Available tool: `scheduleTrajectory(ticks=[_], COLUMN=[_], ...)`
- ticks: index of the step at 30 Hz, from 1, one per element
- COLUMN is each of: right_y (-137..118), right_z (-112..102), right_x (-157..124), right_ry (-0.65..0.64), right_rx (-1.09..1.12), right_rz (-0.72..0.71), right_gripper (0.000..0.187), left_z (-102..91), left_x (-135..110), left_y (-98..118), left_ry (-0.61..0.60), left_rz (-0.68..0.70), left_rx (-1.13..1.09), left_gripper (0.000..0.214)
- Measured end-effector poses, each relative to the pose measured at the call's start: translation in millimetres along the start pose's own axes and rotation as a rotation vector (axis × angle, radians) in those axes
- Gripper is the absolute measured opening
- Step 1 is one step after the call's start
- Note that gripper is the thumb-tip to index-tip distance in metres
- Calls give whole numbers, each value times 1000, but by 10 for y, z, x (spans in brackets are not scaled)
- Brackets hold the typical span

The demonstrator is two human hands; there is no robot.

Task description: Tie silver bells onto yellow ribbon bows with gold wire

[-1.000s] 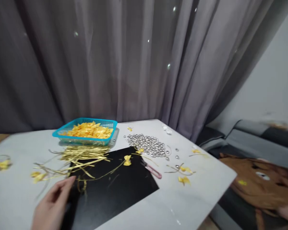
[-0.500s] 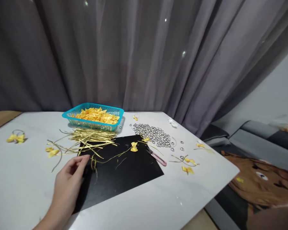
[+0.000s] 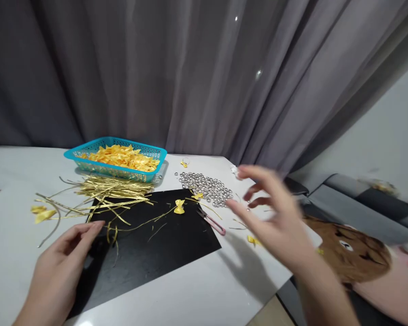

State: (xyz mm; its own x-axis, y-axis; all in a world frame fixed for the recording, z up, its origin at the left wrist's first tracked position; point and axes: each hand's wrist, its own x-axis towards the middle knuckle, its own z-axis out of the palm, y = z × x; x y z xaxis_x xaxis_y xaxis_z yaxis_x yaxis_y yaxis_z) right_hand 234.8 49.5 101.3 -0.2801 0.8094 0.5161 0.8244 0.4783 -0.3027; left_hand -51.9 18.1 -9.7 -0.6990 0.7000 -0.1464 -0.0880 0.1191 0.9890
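Observation:
My left hand (image 3: 68, 258) is at the left edge of a black sheet (image 3: 149, 253), thumb and forefinger pinched on the end of a gold twist tie (image 3: 136, 227). That tie runs across the sheet to a small yellow ribbon bow (image 3: 179, 206). A few curled scraps of gold tie hang or lie beside my fingertips. My right hand (image 3: 275, 217) hovers over the right side of the table, fingers apart and nothing between them, slightly blurred. Near it are a heap of silver half-round beads (image 3: 207, 188) and pink-handled scissors (image 3: 212, 222) resting on the sheet's right edge.
At the back left stands a blue basket (image 3: 114, 170) full of yellow ribbon bows. A pile of gold twist ties (image 3: 112, 188) lies before it. Loose bows (image 3: 43, 213) are scattered on the white table (image 3: 177, 290). A brown bear-faced cushion (image 3: 357, 253) is at the right.
My right hand has come into view from the right and is over the table. The view has shifted, so the table things appear further left. My left hand keeps its pinch.

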Motion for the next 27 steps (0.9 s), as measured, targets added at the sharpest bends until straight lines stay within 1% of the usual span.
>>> scheduleTrajectory(ticks=[1,3,4,5,7,9,14,18,21,23,25,27], right_y=[64,202,266,321,397,428,432,472,511,517,481,377], right_z=[178,547,708,839,999,1051,1069,1122,1152,1166,1172,1166], right_x=[-16,-48,-64,-80,-101,-104,-88,-102,-104,-94,-70,-35], right_ry=[-56,-230,-324,-372,-365,-337,-284,-180,-112,-94,-95,-112], right_rx=[-55,-181,-234,-258,-277,-275,-207,-86,62,191,335,479], right_rz=[27,70,88,96,146,190,231,289,359,415,475,529], right_gripper=[33,21,18,16,16,16,14,16,15,16,18,24], left_z=[0,-6,-10,-15,-24,-30,-37,-44,-49,-46,-36,-23], left_x=[-6,-8,-5,0,11,19,13,-9,-20,-23,-23,-24], left_y=[1,-10,-20,-33,-59,-79,-101,-87,-66,-55,-48,-44], left_ry=[-2,-7,-12,-20,-36,-54,-118,-159,-178,-195,-197,-188], left_rz=[5,26,44,61,87,104,124,123,120,109,97,86], left_rx=[-18,-46,-43,-38,-39,-56,-42,-28,-17,-5,0,-6], left_gripper=[51,50,50,49,47,46,41,38,40,42,44,45])
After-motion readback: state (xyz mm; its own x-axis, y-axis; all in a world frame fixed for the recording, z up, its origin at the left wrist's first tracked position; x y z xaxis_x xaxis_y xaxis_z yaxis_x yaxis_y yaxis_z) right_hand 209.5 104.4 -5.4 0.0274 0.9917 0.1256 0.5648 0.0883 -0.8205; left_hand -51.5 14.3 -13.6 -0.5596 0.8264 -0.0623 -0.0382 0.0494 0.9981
